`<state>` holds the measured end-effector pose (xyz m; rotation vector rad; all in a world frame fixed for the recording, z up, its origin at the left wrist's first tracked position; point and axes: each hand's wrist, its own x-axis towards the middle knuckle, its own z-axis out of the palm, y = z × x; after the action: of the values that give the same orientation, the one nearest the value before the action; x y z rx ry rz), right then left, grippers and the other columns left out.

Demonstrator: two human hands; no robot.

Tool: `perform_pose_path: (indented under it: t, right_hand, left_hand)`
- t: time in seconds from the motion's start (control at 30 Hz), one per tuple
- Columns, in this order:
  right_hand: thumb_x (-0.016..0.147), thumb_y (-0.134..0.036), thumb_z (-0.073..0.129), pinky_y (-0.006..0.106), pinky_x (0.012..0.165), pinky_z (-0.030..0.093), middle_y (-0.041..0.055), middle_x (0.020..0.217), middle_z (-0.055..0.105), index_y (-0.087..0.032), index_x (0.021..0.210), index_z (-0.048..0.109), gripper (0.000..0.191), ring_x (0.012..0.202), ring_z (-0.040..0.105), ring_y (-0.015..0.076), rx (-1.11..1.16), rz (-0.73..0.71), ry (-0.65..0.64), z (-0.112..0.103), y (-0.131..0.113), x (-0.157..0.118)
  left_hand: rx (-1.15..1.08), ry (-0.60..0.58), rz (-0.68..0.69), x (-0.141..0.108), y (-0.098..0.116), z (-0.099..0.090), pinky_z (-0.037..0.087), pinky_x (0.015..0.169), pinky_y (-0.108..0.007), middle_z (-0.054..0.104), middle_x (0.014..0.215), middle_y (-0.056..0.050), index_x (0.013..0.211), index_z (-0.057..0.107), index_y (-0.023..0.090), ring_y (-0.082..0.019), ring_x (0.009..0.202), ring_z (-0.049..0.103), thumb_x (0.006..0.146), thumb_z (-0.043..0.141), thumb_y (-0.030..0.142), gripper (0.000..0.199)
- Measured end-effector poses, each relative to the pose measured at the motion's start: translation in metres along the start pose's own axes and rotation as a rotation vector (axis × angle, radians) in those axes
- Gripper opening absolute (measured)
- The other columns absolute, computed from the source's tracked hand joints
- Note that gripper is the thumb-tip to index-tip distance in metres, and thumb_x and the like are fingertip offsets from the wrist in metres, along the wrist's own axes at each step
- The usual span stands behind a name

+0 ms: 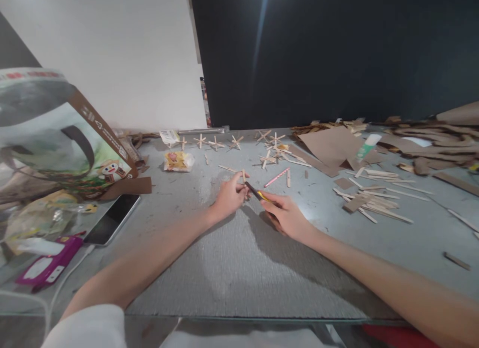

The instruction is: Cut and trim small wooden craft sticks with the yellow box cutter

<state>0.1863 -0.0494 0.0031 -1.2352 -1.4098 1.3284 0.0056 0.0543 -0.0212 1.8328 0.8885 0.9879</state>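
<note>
Pinching a thin wooden stick [243, 176] mid-surface in left hand [229, 197]; right hand [286, 215] grip clenched on yellow-black cutter [259, 193], blade end at stick. Stick looks light, stiff, snaps easily — hold near the cut.

Bright overhead light, soft shadows under the arms, edges warped and blurred.

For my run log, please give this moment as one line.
left hand: holds wooden stick | right hand: holds yellow-black knife at stick | surface: grey table
</note>
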Motion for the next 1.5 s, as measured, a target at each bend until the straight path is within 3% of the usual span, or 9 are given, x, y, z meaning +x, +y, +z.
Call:
perform_pose_path:
  t: [0.1,0.3,0.63,0.87,1.03,1.23,1.5]
  right_hand:
    - [0.091,-0.055,0.058,0.024,0.037,0.017,-0.0133,0.045,0.032,-0.014,0.128,0.068,0.056,0.033,0.023,0.0078,-0.012,-0.011,0.004,0.0006,-0.0002,-0.0016]
    - [0.092,-0.055,0.058,0.024,0.039,0.017,-0.0122,0.045,0.032,-0.016,0.123,0.070,0.051,0.036,0.024,0.0085,-0.023,-0.027,0.013,-0.0002,0.0037,0.0020]
    - [0.092,-0.054,0.057,0.025,0.039,0.018,-0.0115,0.046,0.035,-0.015,0.127,0.069,0.053,0.037,0.025,0.0089,-0.039,-0.024,0.007,-0.0009,0.0058,0.0008]
    - [0.092,-0.057,0.058,0.025,0.040,0.019,-0.0112,0.048,0.034,-0.017,0.122,0.070,0.051,0.037,0.026,0.0089,-0.053,-0.046,0.014,-0.0003,0.0053,0.0051]
    - [0.092,-0.058,0.059,0.025,0.040,0.018,-0.0107,0.050,0.034,-0.017,0.116,0.070,0.050,0.039,0.026,0.0087,-0.074,-0.071,0.047,0.0015,0.0093,0.0050]
    - [0.092,-0.055,0.058,0.024,0.040,0.020,-0.0106,0.051,0.034,-0.015,0.124,0.070,0.053,0.039,0.026,0.0090,-0.067,-0.076,0.038,0.0024,0.0064,0.0040]
    - [0.092,-0.056,0.059,0.024,0.040,0.019,-0.0099,0.052,0.035,-0.014,0.128,0.070,0.057,0.040,0.026,0.0090,-0.071,-0.084,0.053,0.0030,0.0090,0.0057]
  left_hand:
    - [0.040,0.016,0.044,-0.0016,0.0003,-0.0005,0.052,0.066,-0.025,0.073,0.073,0.000,0.119,0.056,0.019,-0.014,0.064,0.069,0.094,0.062,0.031,0.028]
    - [-0.094,-0.031,-0.035,0.0007,-0.0016,-0.0001,0.057,0.065,-0.027,0.075,0.074,-0.002,0.124,0.051,0.019,-0.017,0.065,0.072,0.091,0.068,0.035,0.040]
    - [0.119,-0.016,0.048,-0.0035,0.0039,-0.0018,0.051,0.063,-0.023,0.075,0.074,0.000,0.120,0.056,0.020,-0.014,0.063,0.068,0.095,0.059,0.028,0.026]
    - [-0.110,-0.020,-0.041,0.0017,0.0012,-0.0013,0.057,0.065,-0.026,0.074,0.072,-0.001,0.123,0.051,0.019,-0.017,0.063,0.072,0.091,0.069,0.035,0.040]
    - [-0.008,0.001,0.017,0.0006,0.0013,-0.0006,0.054,0.063,-0.025,0.074,0.072,0.000,0.119,0.054,0.020,-0.015,0.063,0.070,0.092,0.066,0.031,0.031]
    - [-0.106,-0.019,-0.015,0.0015,0.0022,-0.0018,0.055,0.062,-0.026,0.074,0.072,-0.001,0.122,0.051,0.019,-0.017,0.062,0.072,0.090,0.070,0.035,0.040]
    - [-0.066,-0.005,-0.001,0.0001,0.0030,-0.0015,0.055,0.062,-0.026,0.075,0.073,-0.001,0.123,0.051,0.020,-0.016,0.062,0.071,0.091,0.069,0.037,0.040]
